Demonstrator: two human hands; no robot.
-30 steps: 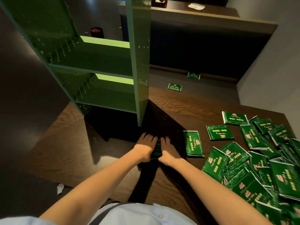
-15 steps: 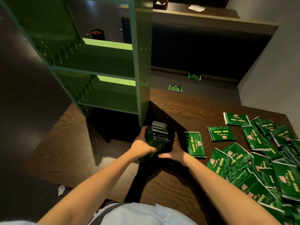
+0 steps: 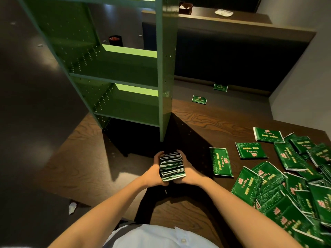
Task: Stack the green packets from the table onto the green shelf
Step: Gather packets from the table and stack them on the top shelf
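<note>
A stack of green packets (image 3: 172, 166) stands on edge between my two hands, lifted above the dark wooden table (image 3: 197, 122). My left hand (image 3: 155, 173) presses its left side and my right hand (image 3: 190, 173) its right side. The green shelf (image 3: 129, 65) rises just beyond the stack, with two bare boards in view. Several loose green packets (image 3: 290, 187) lie heaped at the right, and a single packet (image 3: 221, 164) lies just right of my right hand.
Two stray packets (image 3: 199, 99) (image 3: 220, 87) lie far behind the shelf near a dark wall unit. A black cup (image 3: 115, 40) stands behind the shelf. A scrap of white paper (image 3: 72, 207) lies on the floor at the left.
My hands gathered the packets flat on the table, then lifted them as a stack and turned it on edge; it now sits squared between both palms.
</note>
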